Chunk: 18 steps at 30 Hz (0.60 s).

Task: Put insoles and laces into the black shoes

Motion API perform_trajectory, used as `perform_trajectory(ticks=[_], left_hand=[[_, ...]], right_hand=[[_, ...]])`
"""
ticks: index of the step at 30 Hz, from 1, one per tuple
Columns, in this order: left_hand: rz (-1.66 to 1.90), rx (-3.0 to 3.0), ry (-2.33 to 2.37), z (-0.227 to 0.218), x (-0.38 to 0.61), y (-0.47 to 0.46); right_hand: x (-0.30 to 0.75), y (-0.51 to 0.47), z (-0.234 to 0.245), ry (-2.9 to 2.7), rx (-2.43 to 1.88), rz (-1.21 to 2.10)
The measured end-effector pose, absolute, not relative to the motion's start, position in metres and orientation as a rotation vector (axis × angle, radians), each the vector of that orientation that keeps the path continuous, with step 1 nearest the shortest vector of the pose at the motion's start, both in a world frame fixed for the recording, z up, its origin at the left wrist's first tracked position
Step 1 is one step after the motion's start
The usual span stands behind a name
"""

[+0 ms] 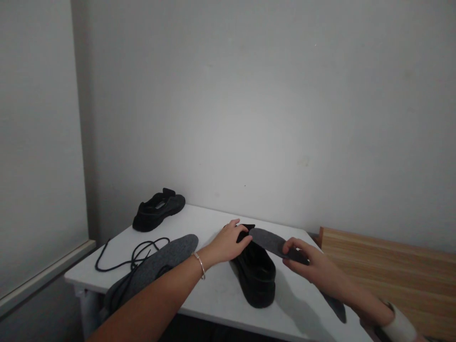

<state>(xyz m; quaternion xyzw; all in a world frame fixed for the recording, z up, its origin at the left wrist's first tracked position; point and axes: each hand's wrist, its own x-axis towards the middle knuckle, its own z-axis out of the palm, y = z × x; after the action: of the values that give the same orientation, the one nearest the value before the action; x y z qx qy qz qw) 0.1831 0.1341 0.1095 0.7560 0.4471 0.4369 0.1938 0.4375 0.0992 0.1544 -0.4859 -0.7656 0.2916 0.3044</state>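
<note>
Two hands at a black shoe on the white counter — one insole being held at its opening.

L to R: a loose black lace [133,256] and a spare grey insole [156,263] lie at the counter's [213,294] near-left edge, a second black shoe [158,209] sits at the back left. Left hand [226,244] rests fingers-down on the rear of the middle shoe [256,273], pressing, not clenched. Right hand [313,266] pinches the grey insole [270,241], whose tip lies at the shoe's mouth, approx. level. Risk, as I judge it: the thin insole could buckle or fold at the tip if pushed w/o the mouth held open — and the spare insole overhangs the edge, so a forearm nudge could drop it.
</note>
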Motion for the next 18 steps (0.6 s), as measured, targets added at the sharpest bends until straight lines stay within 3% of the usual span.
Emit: perform_trajectory(ticks=[12,18], left_hand=[[1.404,1.387,1.083,0.069,0.2,0.17],[1.347,1.196,0.907,0.061,0.191,0.165]], right_hand=[[0.378,0.127,0.151,-1.228,-1.046,1.509],[0.377,0.155,0.141,-1.063,-1.044,1.487]])
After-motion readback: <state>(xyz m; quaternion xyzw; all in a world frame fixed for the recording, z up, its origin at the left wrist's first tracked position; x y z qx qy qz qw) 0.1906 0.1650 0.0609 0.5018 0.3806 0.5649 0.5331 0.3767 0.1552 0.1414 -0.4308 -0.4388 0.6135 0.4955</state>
